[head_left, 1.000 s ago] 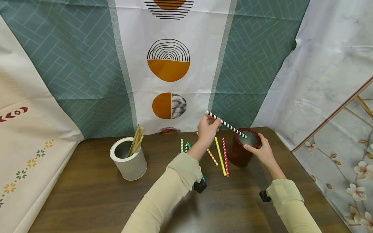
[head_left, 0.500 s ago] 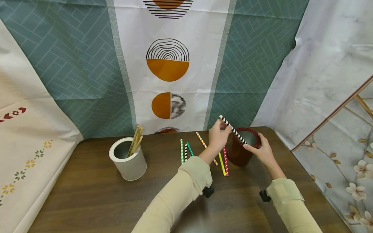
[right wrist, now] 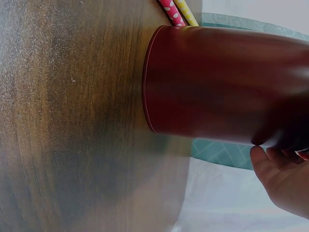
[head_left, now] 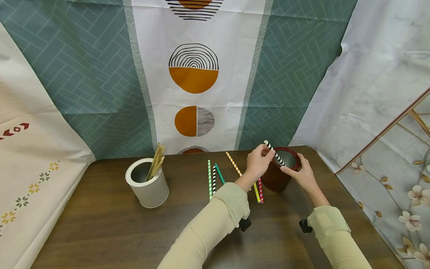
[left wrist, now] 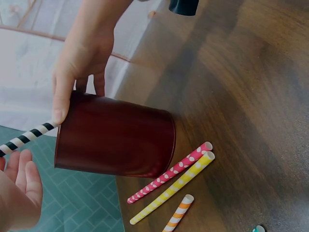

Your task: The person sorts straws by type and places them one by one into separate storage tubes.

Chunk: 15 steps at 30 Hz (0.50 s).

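My left hand (head_left: 258,162) pinches a black-and-white striped paper straw (head_left: 279,159) near its upper part. The straw slants down to the right, its lower end at the mouth of a dark red canister (head_left: 276,180). That canister stands upright on the table. With thumb at the near rim and fingers round the far right side, my right hand (head_left: 303,175) grips the canister by its top. In the left wrist view the straw (left wrist: 30,136) meets the rim close to the right thumb; how far it reaches inside is hidden there.
Several paper straws lie left of the canister: green-striped (head_left: 209,179), black-striped (head_left: 214,179), teal (head_left: 220,174), orange-striped (head_left: 233,163), yellow (left wrist: 172,188) and pink dotted (left wrist: 170,172). A white canister (head_left: 155,194) holding tan sticks (head_left: 156,162) stands farther left. Patterned cloth (head_left: 100,74) hangs behind.
My left hand has moved right and down toward the dark red canister, bringing the striped straw lower and steeper at its mouth. My right hand has stayed on the canister.
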Tool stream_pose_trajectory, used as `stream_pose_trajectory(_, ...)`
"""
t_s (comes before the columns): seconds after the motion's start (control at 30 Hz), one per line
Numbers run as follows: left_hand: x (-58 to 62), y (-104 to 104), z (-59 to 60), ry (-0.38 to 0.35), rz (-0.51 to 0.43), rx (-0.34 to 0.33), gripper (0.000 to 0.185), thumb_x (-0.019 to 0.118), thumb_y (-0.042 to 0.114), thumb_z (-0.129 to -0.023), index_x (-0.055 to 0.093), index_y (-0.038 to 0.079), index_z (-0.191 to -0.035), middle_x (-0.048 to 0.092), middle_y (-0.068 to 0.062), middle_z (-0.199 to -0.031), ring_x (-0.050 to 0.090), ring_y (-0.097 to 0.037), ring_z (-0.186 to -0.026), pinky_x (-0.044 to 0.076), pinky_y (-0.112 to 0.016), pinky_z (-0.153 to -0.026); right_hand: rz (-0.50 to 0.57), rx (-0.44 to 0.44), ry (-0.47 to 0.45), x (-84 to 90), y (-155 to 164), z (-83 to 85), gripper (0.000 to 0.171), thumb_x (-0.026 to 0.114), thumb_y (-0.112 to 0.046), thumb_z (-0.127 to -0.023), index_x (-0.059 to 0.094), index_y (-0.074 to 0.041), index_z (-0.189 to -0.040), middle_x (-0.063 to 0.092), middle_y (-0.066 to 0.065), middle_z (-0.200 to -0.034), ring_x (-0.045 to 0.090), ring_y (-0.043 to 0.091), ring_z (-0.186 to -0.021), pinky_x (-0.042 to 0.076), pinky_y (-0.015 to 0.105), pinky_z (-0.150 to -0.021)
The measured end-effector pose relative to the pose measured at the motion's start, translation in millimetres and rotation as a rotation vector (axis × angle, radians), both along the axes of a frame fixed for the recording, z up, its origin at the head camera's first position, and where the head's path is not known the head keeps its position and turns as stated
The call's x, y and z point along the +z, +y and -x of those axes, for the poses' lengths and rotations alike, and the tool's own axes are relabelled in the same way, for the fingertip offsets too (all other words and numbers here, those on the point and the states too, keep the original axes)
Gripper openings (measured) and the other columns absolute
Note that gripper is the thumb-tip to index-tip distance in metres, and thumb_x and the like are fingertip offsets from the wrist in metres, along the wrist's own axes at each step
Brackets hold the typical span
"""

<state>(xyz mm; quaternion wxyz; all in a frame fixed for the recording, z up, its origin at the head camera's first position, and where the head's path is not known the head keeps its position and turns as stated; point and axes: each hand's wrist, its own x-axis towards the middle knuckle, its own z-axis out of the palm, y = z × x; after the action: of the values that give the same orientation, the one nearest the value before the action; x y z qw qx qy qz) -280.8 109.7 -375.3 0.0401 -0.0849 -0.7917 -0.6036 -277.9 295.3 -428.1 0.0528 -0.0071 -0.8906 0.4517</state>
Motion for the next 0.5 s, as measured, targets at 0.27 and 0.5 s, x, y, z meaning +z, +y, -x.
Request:
stream_pose_trajectory(0.27,-5.8,0,0.3,0.012,0.012,-0.034,0.019,0.056,0.024,-0.086,0.062,0.009,-0.096,0.067,-0.005,-0.083,0.061,-0.009,-0.068,0.042,-0.016,-0.059,-0.009,0.001,-0.01,2.1,-1,-1.9,0.091,0.062,-0.038,-0.08,0.007,0.0,-0.141,0.02,0.028,-0.137,0.035,0.035,-0.113,0.036,0.044,-0.088)
stream_pose_trajectory(0.5,-19.4,-13,5.0,0.002,0.063,-0.039,0.022,0.055,0.028,-0.086,0.061,0.012,-0.1,0.067,-0.001,-0.082,0.06,-0.008,-0.069,0.043,-0.017,-0.059,-0.007,0.01,-0.021,0.3,0,-1.3,0.091,0.061,-0.039,-0.08,0.004,-0.004,-0.142,0.02,0.026,-0.136,0.037,0.033,-0.111,0.038,0.04,-0.085)
